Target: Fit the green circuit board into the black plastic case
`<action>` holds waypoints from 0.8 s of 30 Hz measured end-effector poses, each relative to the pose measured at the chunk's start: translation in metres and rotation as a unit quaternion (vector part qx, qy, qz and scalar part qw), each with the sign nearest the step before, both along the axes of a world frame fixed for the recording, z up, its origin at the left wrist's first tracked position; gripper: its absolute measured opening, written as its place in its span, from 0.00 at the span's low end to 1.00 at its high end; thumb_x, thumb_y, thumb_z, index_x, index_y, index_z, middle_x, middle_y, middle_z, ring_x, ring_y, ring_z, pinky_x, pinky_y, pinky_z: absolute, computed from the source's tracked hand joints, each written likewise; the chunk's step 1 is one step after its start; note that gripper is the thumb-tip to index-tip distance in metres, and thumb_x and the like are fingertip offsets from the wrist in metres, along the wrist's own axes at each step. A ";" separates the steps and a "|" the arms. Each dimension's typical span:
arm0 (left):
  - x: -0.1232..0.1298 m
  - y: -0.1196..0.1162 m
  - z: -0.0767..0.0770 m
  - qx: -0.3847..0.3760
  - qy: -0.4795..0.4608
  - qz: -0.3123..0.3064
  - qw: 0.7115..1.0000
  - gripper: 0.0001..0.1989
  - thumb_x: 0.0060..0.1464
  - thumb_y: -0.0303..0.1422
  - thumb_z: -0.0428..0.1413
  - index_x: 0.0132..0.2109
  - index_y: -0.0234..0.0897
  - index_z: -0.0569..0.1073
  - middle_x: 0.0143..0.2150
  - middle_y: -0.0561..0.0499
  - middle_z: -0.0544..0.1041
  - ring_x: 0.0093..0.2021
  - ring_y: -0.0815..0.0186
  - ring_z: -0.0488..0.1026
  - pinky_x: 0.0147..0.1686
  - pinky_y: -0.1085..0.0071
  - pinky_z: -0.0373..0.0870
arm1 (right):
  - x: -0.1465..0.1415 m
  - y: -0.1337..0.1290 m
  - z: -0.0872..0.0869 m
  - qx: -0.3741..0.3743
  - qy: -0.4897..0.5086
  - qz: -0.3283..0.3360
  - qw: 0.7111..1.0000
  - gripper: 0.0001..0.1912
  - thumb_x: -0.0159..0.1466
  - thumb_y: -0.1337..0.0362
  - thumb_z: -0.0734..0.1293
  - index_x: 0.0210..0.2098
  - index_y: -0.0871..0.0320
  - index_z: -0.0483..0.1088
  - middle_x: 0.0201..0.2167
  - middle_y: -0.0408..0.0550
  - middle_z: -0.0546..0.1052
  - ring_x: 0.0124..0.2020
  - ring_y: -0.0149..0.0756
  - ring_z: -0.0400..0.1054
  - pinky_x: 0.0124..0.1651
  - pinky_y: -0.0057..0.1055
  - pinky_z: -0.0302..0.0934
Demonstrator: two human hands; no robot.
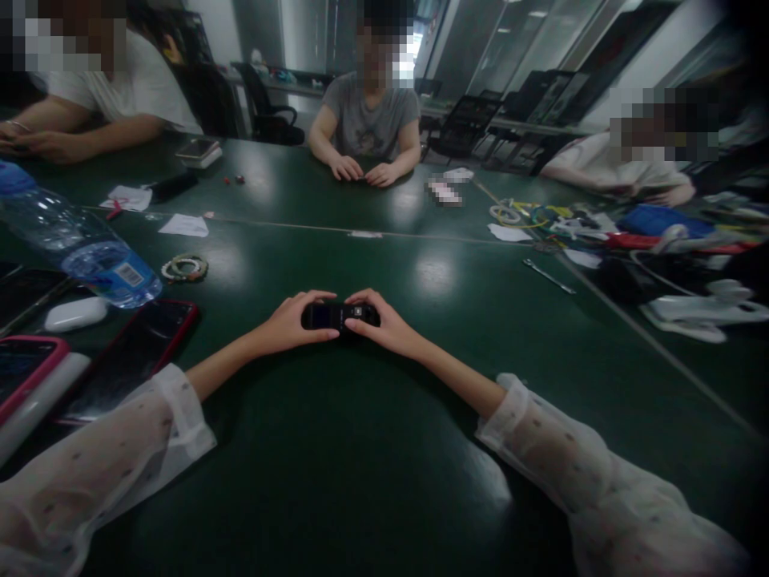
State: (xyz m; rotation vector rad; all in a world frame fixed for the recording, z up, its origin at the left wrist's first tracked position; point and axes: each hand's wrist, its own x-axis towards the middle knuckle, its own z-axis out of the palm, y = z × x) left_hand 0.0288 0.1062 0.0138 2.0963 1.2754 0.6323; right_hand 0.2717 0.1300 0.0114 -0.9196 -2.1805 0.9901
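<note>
A small black handheld device (pixel 341 316) lies lengthwise between my two hands, low over the green table (pixel 336 449). It has a dark screen at its left end and a pale square mark near its right end. My left hand (pixel 294 320) grips the screen end, thumb along the near edge and fingers along the far edge. Around the other end my right hand (pixel 384 322) is closed, its thumb on the near side. Whether the device touches the tabletop I cannot tell.
Left: a water bottle (pixel 90 240), bracelets (pixel 185 268), a white case (pixel 77 313) and a red-edged phone (pixel 135 361). Right: a wrench (pixel 549 276), a blue item (pixel 666 222), a white tool-like object (pixel 702 308) and cables (pixel 529 212). Three people sit around the table, one directly opposite (pixel 372 120).
</note>
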 end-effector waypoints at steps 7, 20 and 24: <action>0.000 0.003 -0.003 -0.005 -0.010 0.006 1.000 0.34 0.48 0.51 0.60 0.60 0.46 0.64 0.58 0.45 0.68 0.55 0.51 0.67 0.54 0.50 0.64 | -0.002 -0.001 -0.001 0.070 0.022 -0.007 0.997 0.19 0.62 0.52 0.67 0.50 0.51 0.65 0.48 0.49 0.71 0.53 0.43 0.62 0.56 0.45 0.57; 0.000 0.001 -0.005 -0.012 -0.046 0.039 0.998 0.32 0.51 0.49 0.58 0.60 0.45 0.62 0.59 0.43 0.66 0.57 0.52 0.66 0.54 0.52 0.65 | -0.001 -0.001 -0.002 0.092 0.021 0.000 0.995 0.28 0.58 0.61 0.71 0.55 0.49 0.60 0.54 0.49 0.67 0.56 0.45 0.60 0.56 0.49 0.59; -0.002 0.003 -0.009 -0.004 -0.062 0.036 0.997 0.34 0.50 0.48 0.60 0.61 0.45 0.61 0.59 0.42 0.65 0.58 0.52 0.65 0.55 0.51 0.64 | 0.000 0.000 -0.004 0.086 0.007 -0.007 0.996 0.28 0.59 0.62 0.70 0.56 0.49 0.59 0.54 0.50 0.67 0.55 0.46 0.61 0.56 0.50 0.59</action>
